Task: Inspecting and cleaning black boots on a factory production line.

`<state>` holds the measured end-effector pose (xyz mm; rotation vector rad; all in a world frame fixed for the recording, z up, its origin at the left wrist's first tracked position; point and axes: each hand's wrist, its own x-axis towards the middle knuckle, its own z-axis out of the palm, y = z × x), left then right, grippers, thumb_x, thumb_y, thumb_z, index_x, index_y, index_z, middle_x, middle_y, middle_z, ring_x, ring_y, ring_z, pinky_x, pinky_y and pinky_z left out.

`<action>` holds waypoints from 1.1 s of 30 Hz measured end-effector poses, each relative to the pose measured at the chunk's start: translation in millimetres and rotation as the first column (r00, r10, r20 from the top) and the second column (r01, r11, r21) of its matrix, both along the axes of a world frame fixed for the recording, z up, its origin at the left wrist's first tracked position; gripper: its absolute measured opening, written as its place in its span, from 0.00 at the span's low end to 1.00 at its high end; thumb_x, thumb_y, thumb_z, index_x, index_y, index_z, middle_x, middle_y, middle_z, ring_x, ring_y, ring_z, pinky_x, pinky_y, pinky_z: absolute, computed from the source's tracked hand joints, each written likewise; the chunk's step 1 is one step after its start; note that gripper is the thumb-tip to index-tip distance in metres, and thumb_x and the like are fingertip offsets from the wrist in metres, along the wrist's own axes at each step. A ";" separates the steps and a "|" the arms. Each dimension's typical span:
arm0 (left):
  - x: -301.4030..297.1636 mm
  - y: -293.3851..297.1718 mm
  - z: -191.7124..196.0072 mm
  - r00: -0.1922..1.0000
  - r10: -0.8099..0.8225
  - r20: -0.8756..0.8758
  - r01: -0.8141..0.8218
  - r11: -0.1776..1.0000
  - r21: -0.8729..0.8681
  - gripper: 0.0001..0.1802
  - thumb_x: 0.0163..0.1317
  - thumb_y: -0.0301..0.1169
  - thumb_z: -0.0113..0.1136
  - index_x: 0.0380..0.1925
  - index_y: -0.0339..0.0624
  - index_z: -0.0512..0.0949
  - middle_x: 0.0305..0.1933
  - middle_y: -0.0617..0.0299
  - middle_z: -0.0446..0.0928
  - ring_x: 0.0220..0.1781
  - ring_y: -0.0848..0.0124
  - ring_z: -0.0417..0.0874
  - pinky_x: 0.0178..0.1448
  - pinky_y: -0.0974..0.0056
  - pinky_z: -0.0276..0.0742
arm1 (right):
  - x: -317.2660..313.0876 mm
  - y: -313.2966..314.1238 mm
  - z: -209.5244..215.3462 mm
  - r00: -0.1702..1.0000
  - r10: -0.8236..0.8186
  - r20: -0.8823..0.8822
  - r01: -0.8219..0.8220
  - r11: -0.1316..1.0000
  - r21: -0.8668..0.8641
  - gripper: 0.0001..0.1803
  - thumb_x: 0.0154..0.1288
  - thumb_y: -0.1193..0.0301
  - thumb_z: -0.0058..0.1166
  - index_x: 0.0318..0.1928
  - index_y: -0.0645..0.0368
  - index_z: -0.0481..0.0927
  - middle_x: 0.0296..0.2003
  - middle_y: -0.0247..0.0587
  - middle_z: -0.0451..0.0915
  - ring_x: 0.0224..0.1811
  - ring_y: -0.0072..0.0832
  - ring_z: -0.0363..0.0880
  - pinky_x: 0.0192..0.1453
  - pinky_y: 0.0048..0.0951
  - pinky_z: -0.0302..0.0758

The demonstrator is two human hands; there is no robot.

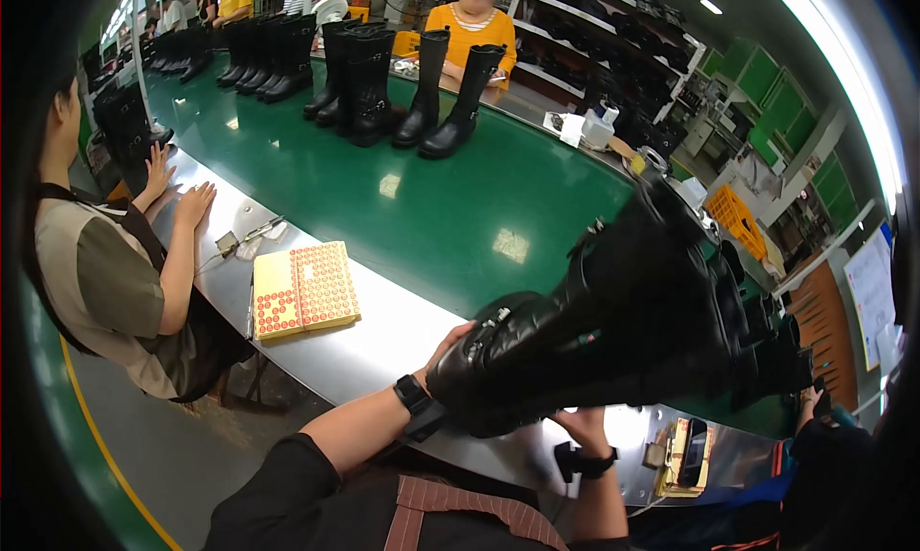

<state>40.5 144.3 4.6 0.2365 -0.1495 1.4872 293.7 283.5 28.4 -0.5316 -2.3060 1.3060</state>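
Observation:
A tall black boot [613, 321] with straps and metal buckles is held up on its side in front of me, its shaft pointing to the upper right. It may be a pair pressed together; I cannot tell. My left hand [450, 345] is closed round the foot end, its fingers mostly behind the boot. Beneath the boot's underside, my right hand [585, 426] is against it, with the fingers partly hidden. Both wrists wear black bands. Left of the boot, a stack of yellow sheets with round red stickers [307, 292] lies on the metal table edge [383, 359].
Several black boots [369, 81] stand along the green conveyor belt [422, 206]. A co-worker [115, 254] sits at left, hands on the metal edge; another in orange [470, 48] stands across. A phone [693, 453] lies on yellow sheets at right, near another person's dark sleeve [834, 465].

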 end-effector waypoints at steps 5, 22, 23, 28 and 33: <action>25.4 0.8 6.7 0.943 -0.330 0.049 0.333 0.931 -0.152 0.22 0.73 0.39 0.46 0.61 0.37 0.73 0.55 0.50 0.82 0.51 0.62 0.87 0.59 0.56 0.83 | -52.4 -13.8 125.6 0.999 0.047 -0.014 -0.043 0.979 0.200 0.40 0.55 0.64 0.73 0.66 0.63 0.69 0.56 0.45 0.78 0.61 0.36 0.76 0.69 0.38 0.70; -54.6 -29.3 -1.9 0.056 -0.058 -0.997 -0.697 0.713 -0.080 0.14 0.65 0.38 0.62 0.39 0.37 0.80 0.32 0.64 0.80 0.34 0.76 0.77 0.41 0.68 0.75 | -160.6 152.2 112.1 0.859 -0.479 -0.182 0.428 0.866 -0.258 0.30 0.53 0.78 0.66 0.58 0.69 0.73 0.52 0.45 0.80 0.54 0.36 0.79 0.62 0.34 0.74; -58.7 -30.3 -8.4 0.116 -0.053 -0.992 -0.686 0.718 -0.118 0.11 0.65 0.34 0.62 0.37 0.36 0.80 0.33 0.65 0.80 0.35 0.78 0.78 0.42 0.69 0.75 | -181.8 183.5 106.9 0.779 -0.565 -0.271 0.537 0.825 -0.175 0.33 0.50 0.77 0.68 0.59 0.69 0.72 0.52 0.46 0.80 0.55 0.38 0.79 0.63 0.36 0.73; -76.8 -34.5 -8.7 0.167 -0.041 -0.985 -0.706 0.693 -0.148 0.10 0.67 0.34 0.61 0.39 0.38 0.80 0.33 0.67 0.79 0.34 0.80 0.76 0.41 0.72 0.74 | -255.8 314.2 115.3 0.660 -0.750 0.037 0.701 0.632 0.330 0.53 0.47 0.49 0.74 0.65 0.72 0.68 0.66 0.63 0.66 0.64 0.47 0.72 0.64 0.38 0.72; -81.1 -25.7 6.1 0.009 -0.060 -0.998 -0.624 0.780 -0.052 0.11 0.68 0.35 0.60 0.42 0.40 0.79 0.33 0.69 0.78 0.35 0.80 0.75 0.43 0.71 0.74 | -239.9 389.5 -59.9 0.394 -0.863 0.317 0.317 0.451 0.834 0.43 0.66 0.33 0.43 0.77 0.27 0.51 0.76 0.66 0.38 0.76 0.67 0.41 0.75 0.64 0.50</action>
